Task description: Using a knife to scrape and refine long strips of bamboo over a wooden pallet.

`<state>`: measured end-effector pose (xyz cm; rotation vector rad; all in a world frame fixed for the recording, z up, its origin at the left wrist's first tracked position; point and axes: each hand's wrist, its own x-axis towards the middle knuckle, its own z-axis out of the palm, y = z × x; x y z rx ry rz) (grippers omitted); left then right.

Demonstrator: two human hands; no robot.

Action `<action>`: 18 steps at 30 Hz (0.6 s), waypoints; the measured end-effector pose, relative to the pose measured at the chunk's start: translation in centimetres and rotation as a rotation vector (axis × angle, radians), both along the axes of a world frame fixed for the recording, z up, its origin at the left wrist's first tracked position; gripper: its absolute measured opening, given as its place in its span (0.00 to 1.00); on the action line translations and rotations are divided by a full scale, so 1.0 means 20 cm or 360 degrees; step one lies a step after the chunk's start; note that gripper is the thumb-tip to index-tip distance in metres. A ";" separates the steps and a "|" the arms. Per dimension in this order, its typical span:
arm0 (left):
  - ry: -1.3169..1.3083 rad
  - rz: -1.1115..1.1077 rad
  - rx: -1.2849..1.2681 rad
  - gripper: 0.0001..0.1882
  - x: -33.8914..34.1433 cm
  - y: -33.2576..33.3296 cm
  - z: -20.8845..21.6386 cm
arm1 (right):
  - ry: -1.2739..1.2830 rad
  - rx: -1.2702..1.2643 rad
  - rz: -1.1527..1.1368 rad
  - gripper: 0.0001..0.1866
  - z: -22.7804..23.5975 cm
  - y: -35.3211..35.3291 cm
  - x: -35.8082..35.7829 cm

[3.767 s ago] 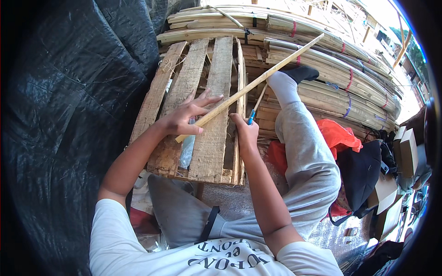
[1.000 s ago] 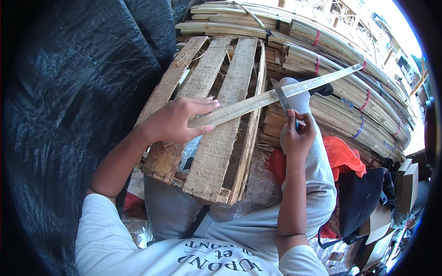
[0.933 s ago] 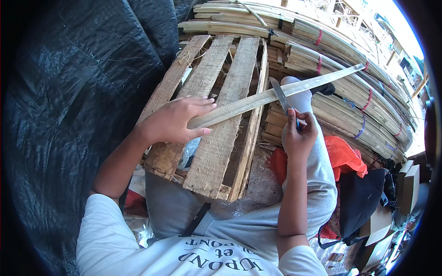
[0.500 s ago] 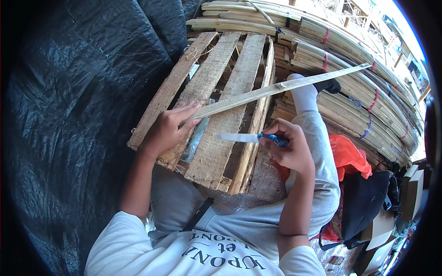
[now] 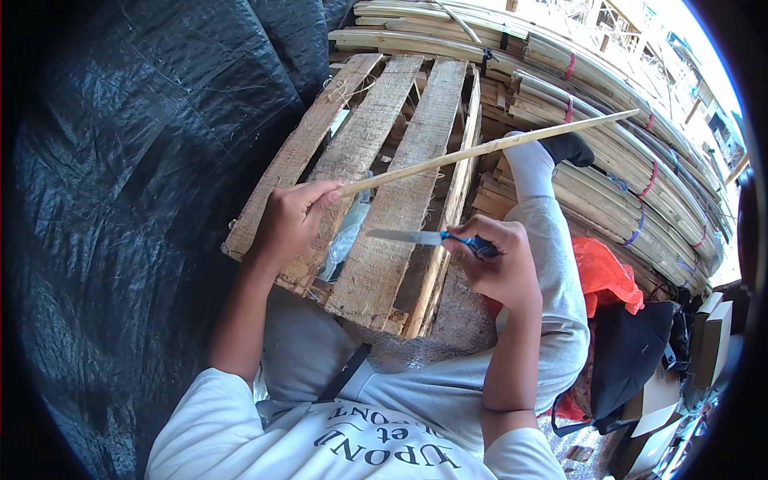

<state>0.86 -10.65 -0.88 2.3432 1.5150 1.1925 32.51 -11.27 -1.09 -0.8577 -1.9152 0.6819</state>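
Wooden strip (image 5: 480,150), pinched in the left hand (image 5: 293,220), slants rightward — beyond the right hand (image 5: 502,260) gripping a knife (image 5: 424,238).

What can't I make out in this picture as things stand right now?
All in the head view:
The near end of the stick: hidden in the left hand.
The knife: part of its handle is covered by the right hand.
Most of the clear plastic: covered by the crate's slats.
The black tarp: its outer edge is lost in the picture's dark rim.
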 end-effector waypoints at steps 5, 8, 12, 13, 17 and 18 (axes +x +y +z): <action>-0.0018 0.0007 0.0139 0.10 0.00 0.00 -0.01 | -0.0214 0.0052 0.0163 0.07 0.03 0.11 -0.01; 0.0003 -0.0008 0.0218 0.09 -0.01 -0.01 -0.02 | -0.0343 -0.0108 0.0236 0.05 0.03 0.17 0.00; -0.0017 -0.0008 0.0275 0.09 -0.01 0.00 -0.03 | -0.0166 -0.0017 0.0302 0.06 -0.05 0.33 0.02; -0.0022 0.0005 0.0300 0.08 -0.01 0.00 -0.03 | -0.0233 0.0050 0.0037 0.05 -0.06 0.39 0.02; -0.0037 0.0073 0.0277 0.08 -0.02 -0.01 -0.04 | -0.0493 0.0175 -0.0627 0.06 0.03 0.44 -0.02; -0.0064 0.0081 0.0277 0.08 -0.02 -0.01 -0.04 | -0.0525 0.0185 -0.0610 0.06 0.04 0.42 -0.02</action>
